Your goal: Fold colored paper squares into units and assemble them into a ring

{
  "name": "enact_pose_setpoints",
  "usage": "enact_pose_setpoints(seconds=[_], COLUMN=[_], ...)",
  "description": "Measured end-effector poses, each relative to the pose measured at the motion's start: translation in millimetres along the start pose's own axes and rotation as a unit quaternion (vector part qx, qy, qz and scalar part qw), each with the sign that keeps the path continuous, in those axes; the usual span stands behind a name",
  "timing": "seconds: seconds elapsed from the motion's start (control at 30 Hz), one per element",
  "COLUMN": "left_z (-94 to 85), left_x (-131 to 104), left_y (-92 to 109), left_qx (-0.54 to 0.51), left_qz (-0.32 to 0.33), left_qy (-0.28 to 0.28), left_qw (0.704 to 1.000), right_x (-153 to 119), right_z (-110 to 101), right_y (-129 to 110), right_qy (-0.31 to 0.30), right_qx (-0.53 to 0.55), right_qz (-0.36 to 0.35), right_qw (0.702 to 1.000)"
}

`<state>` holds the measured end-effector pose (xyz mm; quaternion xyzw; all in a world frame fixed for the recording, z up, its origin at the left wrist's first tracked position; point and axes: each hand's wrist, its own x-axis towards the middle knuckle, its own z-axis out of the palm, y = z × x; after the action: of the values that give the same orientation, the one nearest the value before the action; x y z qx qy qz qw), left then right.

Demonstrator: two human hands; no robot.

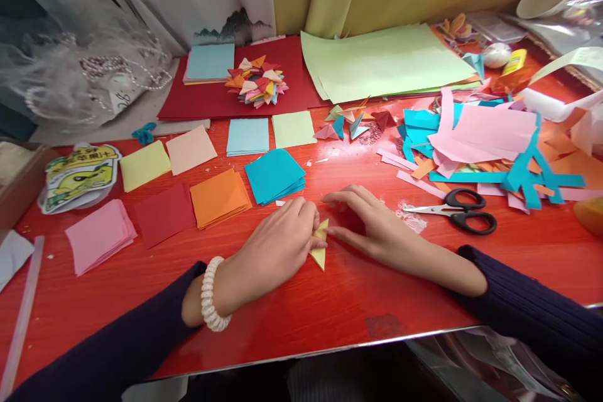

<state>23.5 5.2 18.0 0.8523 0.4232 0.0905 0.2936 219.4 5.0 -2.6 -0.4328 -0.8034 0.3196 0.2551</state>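
A small piece of folded yellow paper (320, 254), triangular in outline, is pinched in my left hand (282, 235) just above the red table. Its upper tip shows between the two hands, while part of it is hidden behind my left fingers. My right hand (365, 220) is right beside the paper with thumb and fingers apart, the thumb tip close to the paper's edge. Beyond the hands lies a stack of teal paper squares (276, 176), and an orange stack (220, 199) sits to its left.
Black-handled scissors (464, 210) lie right of my right hand, near a heap of paper scraps (494, 132). Further back are a ring of folded paper pieces (258, 81), large green sheets (377, 63) and several small folded pieces (355, 122). Pink squares (100, 235) lie at the left.
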Motion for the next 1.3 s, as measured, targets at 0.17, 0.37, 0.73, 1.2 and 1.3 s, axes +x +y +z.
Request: enact_pose_setpoints(seconds=[0.17,0.37,0.73,1.2,1.3], left_z=[1.0,6.7,2.3,7.5,6.6], left_x=[11.4,15.9,11.2,12.2,13.6], left_y=[-1.0,2.5,0.3,-10.0,-11.8], left_qx=[-0.256,-0.393,-0.186,-0.105,-0.117], left_qz=[-0.050,-0.061,0.090,0.164,0.132], left_qy=[0.121,0.154,0.191,0.207,0.243], left_qw=[0.958,0.905,0.959,0.959,0.954], right_x=[1.6,2.4,-0.3,-2.5,-2.0], right_z=[-8.4,-8.7,-6.6,-4.9,-6.5], right_y=[-8.6,-17.2,-16.0,-11.5,-12.7], right_qy=[-0.054,-0.102,-0.016,-0.027,-0.043], right_qx=[0.190,0.359,0.359,0.295,0.249], right_qz=[0.087,0.189,0.172,0.112,0.112], right_qw=[0.976,0.908,0.917,0.949,0.961])
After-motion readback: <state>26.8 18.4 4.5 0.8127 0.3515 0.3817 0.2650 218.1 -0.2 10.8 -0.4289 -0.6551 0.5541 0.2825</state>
